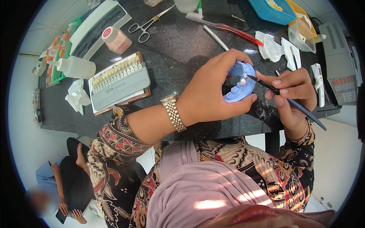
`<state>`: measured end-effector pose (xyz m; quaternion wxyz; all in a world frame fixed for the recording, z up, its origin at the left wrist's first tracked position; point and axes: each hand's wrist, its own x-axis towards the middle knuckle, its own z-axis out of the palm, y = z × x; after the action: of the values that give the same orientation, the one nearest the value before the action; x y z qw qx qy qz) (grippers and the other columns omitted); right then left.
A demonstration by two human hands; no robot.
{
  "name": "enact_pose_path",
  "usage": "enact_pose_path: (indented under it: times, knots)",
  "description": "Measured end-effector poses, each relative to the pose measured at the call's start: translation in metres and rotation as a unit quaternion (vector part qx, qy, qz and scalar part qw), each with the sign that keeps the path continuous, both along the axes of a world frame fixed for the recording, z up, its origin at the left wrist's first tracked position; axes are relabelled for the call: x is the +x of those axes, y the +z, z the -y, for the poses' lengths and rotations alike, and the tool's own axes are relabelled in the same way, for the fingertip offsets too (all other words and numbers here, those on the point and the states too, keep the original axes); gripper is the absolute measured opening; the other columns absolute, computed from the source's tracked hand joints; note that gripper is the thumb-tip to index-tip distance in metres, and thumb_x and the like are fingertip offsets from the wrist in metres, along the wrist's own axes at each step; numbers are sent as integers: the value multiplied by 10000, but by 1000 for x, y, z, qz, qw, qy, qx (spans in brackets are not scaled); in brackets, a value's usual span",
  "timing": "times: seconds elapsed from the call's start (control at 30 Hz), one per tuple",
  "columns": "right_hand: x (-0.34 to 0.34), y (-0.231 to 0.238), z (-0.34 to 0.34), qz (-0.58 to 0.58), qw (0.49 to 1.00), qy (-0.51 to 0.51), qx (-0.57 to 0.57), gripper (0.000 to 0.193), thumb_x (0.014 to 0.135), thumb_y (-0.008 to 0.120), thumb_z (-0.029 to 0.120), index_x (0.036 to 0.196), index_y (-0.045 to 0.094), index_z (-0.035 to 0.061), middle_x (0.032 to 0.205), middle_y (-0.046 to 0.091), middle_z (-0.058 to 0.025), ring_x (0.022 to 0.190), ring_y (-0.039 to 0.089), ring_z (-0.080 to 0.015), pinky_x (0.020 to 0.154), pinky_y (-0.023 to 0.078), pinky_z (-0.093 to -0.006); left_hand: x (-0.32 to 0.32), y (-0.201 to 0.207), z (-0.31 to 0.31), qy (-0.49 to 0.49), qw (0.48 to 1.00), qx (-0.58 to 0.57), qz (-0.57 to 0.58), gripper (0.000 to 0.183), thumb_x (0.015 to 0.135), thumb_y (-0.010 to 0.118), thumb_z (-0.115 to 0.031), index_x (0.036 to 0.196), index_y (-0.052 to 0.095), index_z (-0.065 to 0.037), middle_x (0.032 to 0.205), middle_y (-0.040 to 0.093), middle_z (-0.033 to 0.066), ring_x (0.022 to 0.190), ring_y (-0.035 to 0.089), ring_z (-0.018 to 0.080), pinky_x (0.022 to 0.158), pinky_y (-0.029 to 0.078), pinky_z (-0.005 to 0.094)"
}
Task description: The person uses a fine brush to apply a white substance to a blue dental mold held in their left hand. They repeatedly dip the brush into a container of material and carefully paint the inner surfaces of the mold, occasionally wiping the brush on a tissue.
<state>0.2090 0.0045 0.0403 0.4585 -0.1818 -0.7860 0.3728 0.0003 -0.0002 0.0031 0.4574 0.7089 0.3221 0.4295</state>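
Observation:
My left hand, with a metal watch on its wrist, is wrapped round a blue dental cast shaped like an arch of teeth. Light tooth-coloured material sits on one part of the arch. In a pen grip, my right hand holds a slim black brush. Its dark, pointed tip meets the cast beside the pale material; whether it touches that material I cannot tell. Left of my hands lies a grey tooth shade guide with a row of tooth-shaped tabs.
On the black worktop stand a pink powder jar and a white squeeze bottle. Scissor-handled forceps, a red toothbrush and crumpled tissue lie farther back. A blue basket is at the far right. Another person sits at lower left.

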Motion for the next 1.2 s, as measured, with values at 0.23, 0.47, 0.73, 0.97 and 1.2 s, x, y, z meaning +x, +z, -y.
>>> enact_pose_path:
  times: [0.23,0.47,0.73,0.97,1.2]
  knots:
    - [0,1,0,7,1000,2,-9,154,804,562,-94,919,508,-7,958,511,-161,751,634,-184,874,526,-444,0,-1,0,6,1000,11,-8,521,715,726,-111,1152,455,-28,1021,528,71,907,555,101,746,493,248]
    - [0,0,0,-6,1000,5,-21,135,809,556,-94,911,510,-19,959,507,-164,748,630,-179,891,513,-459,-1,2,0,1,1000,-8,-12,517,715,726,-126,1149,455,-53,980,546,57,881,567,87,707,478,234]
    - [1,-1,-3,-32,998,2,-52,124,814,554,-90,916,522,-26,971,504,-157,784,623,-184,810,544,-352,-1,3,1,-28,997,-73,24,505,743,715,-127,1165,445,-67,1004,512,26,887,513,72,757,431,233]
    - [2,-5,-6,-36,998,-2,-51,120,807,562,-89,902,522,-27,975,510,-156,820,620,-183,760,552,-287,6,-8,-3,-12,989,-112,93,469,736,740,-201,1102,476,-70,902,562,41,812,542,81,701,479,254]
    - [2,-5,-6,-18,999,-2,-46,133,795,578,-86,898,529,-19,973,518,-159,840,622,-187,732,558,-286,6,-10,-3,-9,992,-102,76,464,731,744,-203,1090,481,-72,850,549,18,744,518,65,651,456,234]
